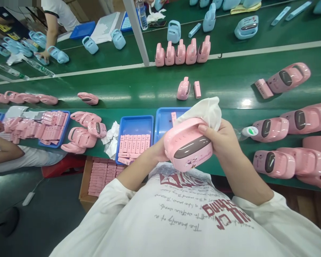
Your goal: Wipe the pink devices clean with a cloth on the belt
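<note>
In front of my chest I hold a glossy pink device with a loop handle point(188, 159), tilted, its dark oval panel and a small printed picture facing up. My left hand point(160, 149) is closed on its left end, with the fingers mostly hidden behind it. On the other side, my right hand point(221, 137) pinches a white cloth point(210, 110) against the device, the thumb lying near the handle. The cloth drapes over the far side of the handle. Just beyond the device, a blue tray point(160, 125) is partly covered by it and the cloth.
Another blue tray point(136, 125) holds small pink boxes, with crumpled tissues point(112, 139) beside it. Pink devices point(274, 164) crowd the right side. A green conveyor belt point(139, 91) carries more. A carton point(84, 185) of pink pieces stands below left; other people work at left.
</note>
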Action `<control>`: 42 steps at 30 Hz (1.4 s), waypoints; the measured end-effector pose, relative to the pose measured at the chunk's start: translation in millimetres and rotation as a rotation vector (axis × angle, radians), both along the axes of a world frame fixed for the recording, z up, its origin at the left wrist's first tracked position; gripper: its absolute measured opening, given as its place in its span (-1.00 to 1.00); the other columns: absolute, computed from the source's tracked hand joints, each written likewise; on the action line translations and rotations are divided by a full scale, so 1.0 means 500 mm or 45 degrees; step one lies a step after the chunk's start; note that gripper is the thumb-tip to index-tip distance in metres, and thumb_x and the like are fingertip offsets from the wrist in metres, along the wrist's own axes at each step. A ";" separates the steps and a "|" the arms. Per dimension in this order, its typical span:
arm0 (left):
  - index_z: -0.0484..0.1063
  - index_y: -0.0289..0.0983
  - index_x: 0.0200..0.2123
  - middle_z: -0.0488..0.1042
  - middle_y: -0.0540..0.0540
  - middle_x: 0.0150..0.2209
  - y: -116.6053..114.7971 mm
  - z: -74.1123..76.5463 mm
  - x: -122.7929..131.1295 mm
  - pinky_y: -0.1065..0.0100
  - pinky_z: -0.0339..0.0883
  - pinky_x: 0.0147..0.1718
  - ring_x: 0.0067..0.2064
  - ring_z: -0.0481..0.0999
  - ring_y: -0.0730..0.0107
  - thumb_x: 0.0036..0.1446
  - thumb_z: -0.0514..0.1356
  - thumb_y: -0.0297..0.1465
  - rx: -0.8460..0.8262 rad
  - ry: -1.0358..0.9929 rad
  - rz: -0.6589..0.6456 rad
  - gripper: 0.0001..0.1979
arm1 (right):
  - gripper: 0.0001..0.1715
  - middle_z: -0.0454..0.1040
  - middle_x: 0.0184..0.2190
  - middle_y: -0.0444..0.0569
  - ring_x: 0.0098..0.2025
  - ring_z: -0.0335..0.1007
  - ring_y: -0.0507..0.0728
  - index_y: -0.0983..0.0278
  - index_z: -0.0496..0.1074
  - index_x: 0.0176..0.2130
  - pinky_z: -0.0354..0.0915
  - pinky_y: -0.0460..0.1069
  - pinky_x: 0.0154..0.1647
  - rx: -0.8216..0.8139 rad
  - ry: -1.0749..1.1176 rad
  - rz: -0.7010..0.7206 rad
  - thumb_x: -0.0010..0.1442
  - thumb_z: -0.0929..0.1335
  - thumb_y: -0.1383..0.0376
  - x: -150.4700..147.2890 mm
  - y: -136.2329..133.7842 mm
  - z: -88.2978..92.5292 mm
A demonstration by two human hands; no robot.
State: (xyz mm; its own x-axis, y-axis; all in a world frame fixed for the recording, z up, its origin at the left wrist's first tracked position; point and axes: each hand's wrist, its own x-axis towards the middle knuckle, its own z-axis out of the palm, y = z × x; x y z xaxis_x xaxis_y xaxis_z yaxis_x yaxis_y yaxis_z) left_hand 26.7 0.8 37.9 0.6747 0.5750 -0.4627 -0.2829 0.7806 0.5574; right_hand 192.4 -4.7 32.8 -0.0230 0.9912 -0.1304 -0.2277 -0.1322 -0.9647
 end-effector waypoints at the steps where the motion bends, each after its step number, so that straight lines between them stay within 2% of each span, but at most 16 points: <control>1: 0.54 -0.27 -0.25 0.58 -0.18 -0.20 0.002 -0.002 0.000 0.17 0.35 -0.07 -0.01 0.48 0.01 -0.18 0.34 -0.02 -0.004 0.010 -0.007 -0.50 | -0.58 0.52 -0.38 -0.10 -0.36 0.44 0.12 0.22 0.49 -0.30 0.37 0.01 -0.36 -0.020 0.001 -0.025 -0.10 0.52 0.03 -0.003 0.004 -0.003; 6: 0.43 -0.25 -0.01 0.54 -0.24 -0.11 -0.011 -0.019 -0.023 0.10 0.44 -0.26 -0.06 0.50 -0.07 -0.20 0.24 0.16 0.067 0.131 0.098 -0.22 | -0.56 0.53 -0.40 -0.10 -0.38 0.43 0.09 0.25 0.49 -0.35 0.36 -0.02 -0.37 -0.184 0.160 -0.247 -0.20 0.54 0.05 -0.018 0.030 -0.023; 9: 0.28 -0.16 0.11 0.45 -0.23 0.04 -0.028 -0.035 -0.034 0.17 0.45 -0.33 -0.06 0.50 -0.04 -0.33 0.43 -0.05 0.291 0.392 0.177 -0.12 | -0.56 0.54 -0.38 -0.09 -0.36 0.44 0.10 0.26 0.50 -0.35 0.37 -0.01 -0.33 -0.231 0.197 -0.357 -0.22 0.54 0.08 -0.024 0.040 -0.044; 11: 0.28 -0.17 0.09 0.43 -0.19 0.06 -0.034 -0.047 -0.033 0.18 0.43 -0.20 0.00 0.47 0.05 -0.36 0.48 -0.22 0.490 0.520 0.319 -0.14 | -0.55 0.55 -0.35 -0.10 -0.32 0.46 0.10 0.25 0.50 -0.32 0.38 0.00 -0.27 -0.173 0.185 -0.393 -0.20 0.54 0.09 -0.027 0.041 -0.055; 13: 0.35 -0.24 0.01 0.48 -0.17 -0.01 -0.033 -0.057 -0.031 0.17 0.37 -0.06 0.02 0.45 0.10 -0.35 0.47 -0.24 0.625 0.547 0.432 -0.23 | -0.54 0.55 -0.31 -0.10 -0.24 0.48 0.12 0.22 0.51 -0.28 0.39 0.01 -0.19 -0.070 0.166 -0.389 -0.14 0.52 0.02 -0.028 0.039 -0.061; 17: 0.43 -0.28 -0.09 0.54 -0.16 -0.11 -0.023 -0.060 -0.039 0.13 0.33 -0.02 -0.03 0.48 0.07 -0.33 0.43 -0.16 0.679 0.398 0.443 -0.33 | -0.20 0.55 -0.36 -0.02 -0.13 0.48 0.24 0.19 0.50 -0.36 0.43 0.12 -0.14 0.061 0.199 -0.291 -0.02 0.18 -0.40 -0.019 0.024 -0.060; 19: 0.45 -0.29 -0.11 0.55 -0.15 -0.13 -0.019 -0.056 -0.048 0.14 0.34 -0.04 -0.06 0.50 0.07 -0.30 0.42 -0.16 0.667 0.359 0.432 -0.37 | -0.22 0.54 -0.46 -0.04 -0.18 0.50 0.25 0.20 0.51 -0.42 0.44 0.14 -0.14 0.096 0.112 -0.277 0.00 0.19 -0.38 -0.007 0.014 -0.054; 20: 0.46 -0.29 -0.12 0.55 -0.15 -0.15 -0.018 -0.053 -0.052 0.15 0.34 -0.06 -0.08 0.50 0.08 -0.30 0.42 -0.18 0.664 0.369 0.436 -0.39 | -0.35 0.55 -0.44 -0.05 -0.16 0.51 0.24 0.20 0.53 -0.39 0.44 0.15 -0.10 0.132 0.017 -0.254 0.03 0.27 -0.28 0.000 0.009 -0.050; 22: 0.47 -0.29 -0.15 0.56 -0.13 -0.18 -0.017 -0.050 -0.060 0.18 0.35 -0.09 -0.11 0.51 0.11 -0.32 0.42 -0.22 0.662 0.424 0.445 -0.41 | -0.63 0.59 -0.24 -0.08 -0.04 0.47 0.22 0.17 0.57 -0.23 0.36 0.15 0.07 0.254 -0.215 -0.150 0.08 0.39 -0.01 0.015 0.006 -0.039; 25: 0.45 -0.28 -0.11 0.55 -0.12 -0.17 -0.017 -0.048 -0.067 0.21 0.35 -0.11 -0.11 0.50 0.13 -0.35 0.44 -0.29 0.682 0.510 0.355 -0.37 | -0.58 0.48 0.03 -0.14 0.11 0.38 0.21 0.09 0.52 -0.03 0.26 0.15 0.19 0.399 -0.467 0.083 0.07 0.41 0.24 0.033 0.021 -0.020; 30: 0.38 -0.25 0.04 0.52 -0.17 -0.06 -0.020 -0.041 -0.066 0.22 0.35 -0.11 -0.06 0.49 0.09 -0.25 0.42 -0.28 0.806 0.609 0.079 -0.30 | -0.52 0.58 -0.17 -0.15 -0.18 0.52 0.18 0.07 0.51 -0.02 0.40 0.08 -0.09 0.497 -0.684 0.410 0.01 0.40 0.32 0.028 0.073 0.000; 33: 0.37 -0.24 0.07 0.51 -0.17 -0.04 -0.020 -0.038 -0.060 0.19 0.34 -0.07 -0.04 0.48 0.06 -0.27 0.43 -0.28 0.889 0.745 0.001 -0.26 | -0.51 0.59 -0.20 -0.15 -0.23 0.52 0.15 0.07 0.55 -0.08 0.40 0.01 -0.17 0.672 -0.888 0.588 -0.02 0.37 0.41 0.014 0.097 0.011; 35: 0.40 -0.26 0.03 0.53 -0.16 -0.07 -0.019 -0.044 -0.058 0.20 0.34 -0.08 -0.06 0.48 0.08 -0.29 0.43 -0.29 0.873 0.743 0.044 -0.28 | -0.54 0.59 -0.19 -0.15 -0.21 0.51 0.14 0.09 0.56 -0.10 0.39 -0.01 -0.18 0.699 -0.940 0.651 -0.01 0.34 0.41 0.012 0.107 0.016; 37: 0.45 -0.30 -0.06 0.55 -0.16 -0.15 -0.016 -0.054 -0.059 0.22 0.35 -0.13 -0.12 0.50 0.11 -0.30 0.41 -0.26 0.753 0.622 0.167 -0.36 | -0.61 0.58 -0.17 -0.14 -0.17 0.50 0.16 0.12 0.55 -0.09 0.38 0.01 -0.14 0.597 -0.860 0.642 0.06 0.34 0.32 0.018 0.111 0.016; 39: 0.49 -0.33 -0.15 0.57 -0.16 -0.24 -0.013 -0.063 -0.060 0.24 0.37 -0.16 -0.17 0.52 0.13 -0.30 0.37 -0.20 0.564 0.457 0.333 -0.43 | -0.62 0.58 -0.16 -0.11 -0.14 0.49 0.18 0.17 0.54 -0.07 0.39 0.04 -0.12 0.437 -0.656 0.552 0.12 0.34 0.17 0.024 0.106 0.005; 42: 0.50 -0.30 -0.18 0.58 -0.15 -0.27 -0.009 -0.066 -0.059 0.24 0.42 -0.24 -0.19 0.54 0.13 -0.27 0.28 -0.10 0.277 0.270 0.531 -0.44 | -0.47 0.57 -0.29 -0.07 -0.24 0.50 0.15 0.22 0.52 -0.12 0.42 0.03 -0.23 0.213 -0.224 0.335 0.12 0.32 -0.09 0.009 0.080 -0.029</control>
